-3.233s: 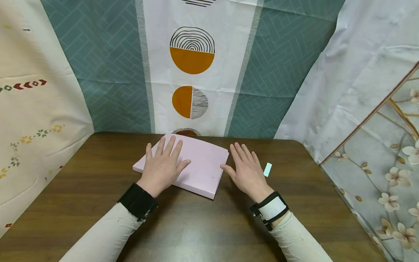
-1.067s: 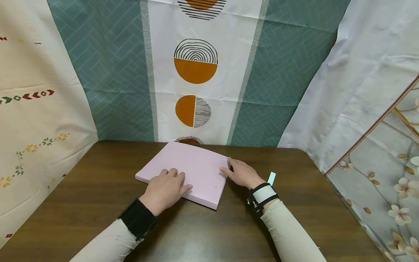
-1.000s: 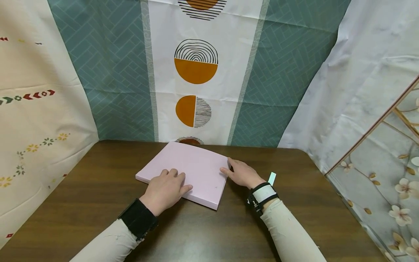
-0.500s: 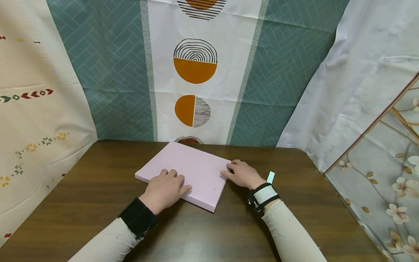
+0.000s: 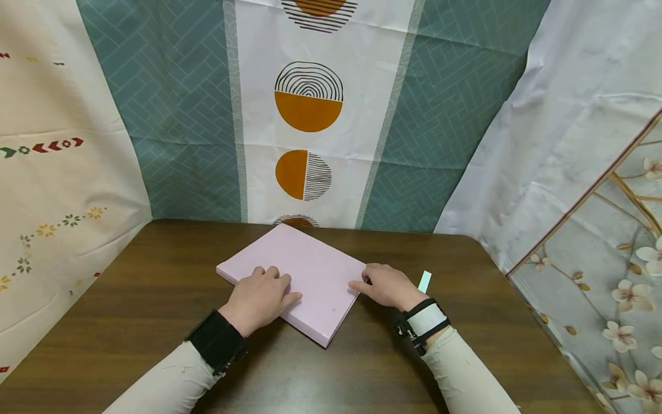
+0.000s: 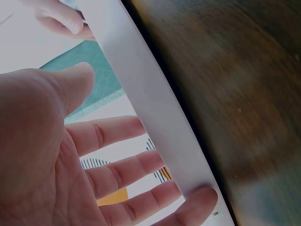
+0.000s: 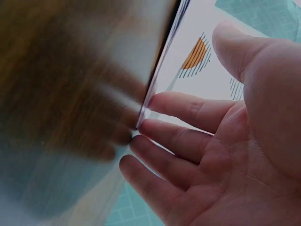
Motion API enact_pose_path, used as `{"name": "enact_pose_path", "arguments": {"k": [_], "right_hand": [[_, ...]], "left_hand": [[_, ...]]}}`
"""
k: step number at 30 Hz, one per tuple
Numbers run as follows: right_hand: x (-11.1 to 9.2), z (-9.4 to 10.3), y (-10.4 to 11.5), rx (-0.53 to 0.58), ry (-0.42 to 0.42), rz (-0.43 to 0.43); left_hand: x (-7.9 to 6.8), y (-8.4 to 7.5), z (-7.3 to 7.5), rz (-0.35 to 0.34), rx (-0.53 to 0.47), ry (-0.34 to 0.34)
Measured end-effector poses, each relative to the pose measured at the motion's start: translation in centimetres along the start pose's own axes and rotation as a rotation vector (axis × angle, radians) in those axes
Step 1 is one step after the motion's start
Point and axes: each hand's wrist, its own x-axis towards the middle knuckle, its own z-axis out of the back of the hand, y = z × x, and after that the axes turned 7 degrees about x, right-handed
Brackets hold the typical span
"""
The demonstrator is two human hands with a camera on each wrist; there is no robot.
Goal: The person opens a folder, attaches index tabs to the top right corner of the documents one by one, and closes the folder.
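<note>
A flat pale pink thing like a folder or book [image 5: 315,256] lies at an angle on the dark wooden table, its kind not plain. My left hand [image 5: 258,296] rests over its near edge, fingers bent onto the top. In the left wrist view, those fingertips lie along its smooth pink side [image 6: 141,80], the thumb held apart. At its right corner is my right hand [image 5: 388,284], the thumb reaching over the top in the head view. The right wrist view shows straight fingertips [image 7: 157,101] against the thin edge, the thumb away from it.
A small mint-green strip [image 5: 424,282] lies on the table [image 5: 481,345] just beyond the right wrist. Patterned cloth [image 5: 331,75] hangs behind the table, with more cloth along both sides.
Both hands first hovered with spread fingers, then came down to the pink thing. Over the last half second it has turned clockwise, its right corner and near corner shifting toward me with the right hand.
</note>
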Motion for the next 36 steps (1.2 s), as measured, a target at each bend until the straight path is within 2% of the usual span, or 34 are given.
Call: {"name": "enact_pose_path", "arguments": {"k": [8,17,28,36], "right_hand": [[-1.5,0.1,0.2,-0.019,-0.022,0.012],[-3.3,0.7,0.6,0.015,-0.040,0.032],[-3.1,0.2,0.5,0.043,-0.047,-0.011],[-2.9,-0.1,0.7,0.015,-0.048,-0.019]], "left_hand": [[-0.1,0.1,-0.2,-0.015,-0.006,-0.032],[0.0,0.1,-0.3,-0.018,0.011,-0.027],[0.0,0.3,-0.4,-0.035,-0.007,-0.016],[0.0,0.5,-0.4,-0.060,-0.016,-0.022]]}}
